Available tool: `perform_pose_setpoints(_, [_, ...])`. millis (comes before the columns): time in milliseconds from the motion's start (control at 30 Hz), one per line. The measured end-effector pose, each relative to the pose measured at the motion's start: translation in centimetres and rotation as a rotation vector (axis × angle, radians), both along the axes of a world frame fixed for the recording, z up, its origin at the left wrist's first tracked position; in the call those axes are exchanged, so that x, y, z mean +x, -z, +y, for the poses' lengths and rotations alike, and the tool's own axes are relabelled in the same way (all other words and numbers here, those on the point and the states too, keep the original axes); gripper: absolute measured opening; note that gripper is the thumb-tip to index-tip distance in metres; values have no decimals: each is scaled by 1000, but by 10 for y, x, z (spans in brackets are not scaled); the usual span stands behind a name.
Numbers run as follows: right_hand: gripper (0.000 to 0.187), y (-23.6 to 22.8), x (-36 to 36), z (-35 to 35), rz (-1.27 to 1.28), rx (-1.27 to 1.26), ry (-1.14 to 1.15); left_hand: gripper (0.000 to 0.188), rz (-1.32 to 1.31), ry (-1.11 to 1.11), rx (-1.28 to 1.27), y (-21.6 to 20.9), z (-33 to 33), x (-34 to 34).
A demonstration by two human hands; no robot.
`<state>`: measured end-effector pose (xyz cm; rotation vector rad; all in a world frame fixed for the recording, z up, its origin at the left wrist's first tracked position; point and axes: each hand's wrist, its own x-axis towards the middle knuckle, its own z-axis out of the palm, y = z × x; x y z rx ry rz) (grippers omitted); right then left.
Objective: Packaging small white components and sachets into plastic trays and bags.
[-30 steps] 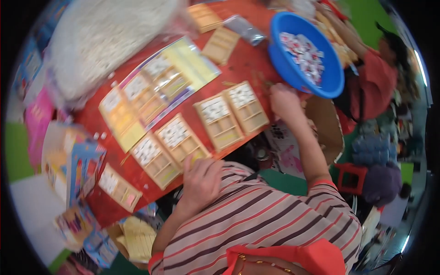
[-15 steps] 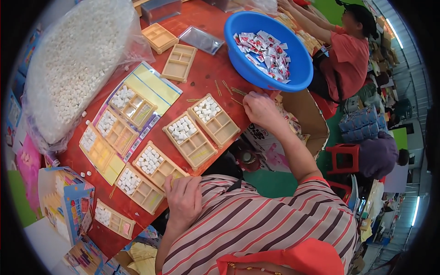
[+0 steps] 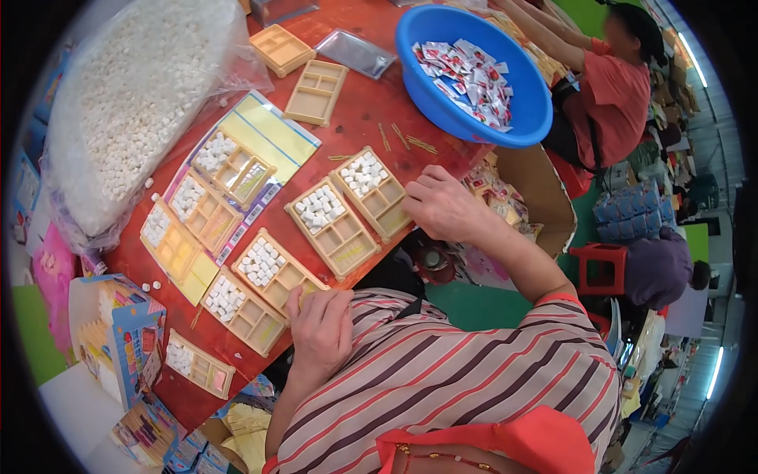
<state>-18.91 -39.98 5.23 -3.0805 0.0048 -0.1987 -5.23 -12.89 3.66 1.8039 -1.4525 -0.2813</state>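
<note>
Your right hand (image 3: 444, 207) has come from near the loose sticks (image 3: 421, 144) to the near end of the right tray (image 3: 373, 193). Its fingers are bent close together, but I cannot tell if they pinch anything. Your left hand (image 3: 322, 328) is well apart from it, with bent fingers at the near end of a middle tray (image 3: 278, 272). I cannot tell if it grips that tray or just rests there.

To do this bit well, I think you should keep your left wrist light, so that tray does not tip at the edge of the table (image 3: 363, 99). Let your right hand go in softly from the side. Thin things would sit best lying flat in the near slot, like the green sticks (image 3: 349, 253) in the next tray (image 3: 332, 229). Try not to bump the white cubes (image 3: 365, 174), as they could hop out.

Now count, near to far. One small tray (image 3: 200, 364) is at the left, with one pink thing (image 3: 219, 379) in it. Four trays lie by you, in two pairs. Three card trays (image 3: 204, 207) come after. All eight have cubes, too many to count. Past them are at least two bare trays (image 3: 316, 93), one clear lid (image 3: 355, 54), one big bag (image 3: 134, 118) of cubes and one blue tub (image 3: 430, 103) with lots of packets (image 3: 474, 75).
</note>
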Motion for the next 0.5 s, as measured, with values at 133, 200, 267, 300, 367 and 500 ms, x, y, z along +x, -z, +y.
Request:
perform_pose_setpoints(133, [10, -10, 11, 4, -84, 107, 63, 21, -9, -27, -13, -2, 2, 4])
perform_pose_setpoints(200, [10, -2, 23, 5, -92, 143, 66, 21, -26, -62, -37, 2, 4, 7])
perform_pose_setpoints(267, [11, 2, 46, 9, -134, 161, 9, 21, -42, -101, -10, 2, 13, 12])
perform_pose_setpoints(300, [11, 2, 55, 8, -144, 156, 7, 21, -76, -123, -24, 1, 14, 16])
perform_pose_setpoints(367, [11, -3, 79, 10, -182, 166, -28, 21, -109, -188, -30, -5, 10, 32])
perform_pose_setpoints(500, [15, -19, 136, 31, -193, 247, -188, 20, -157, -288, -124, -24, 17, 67])
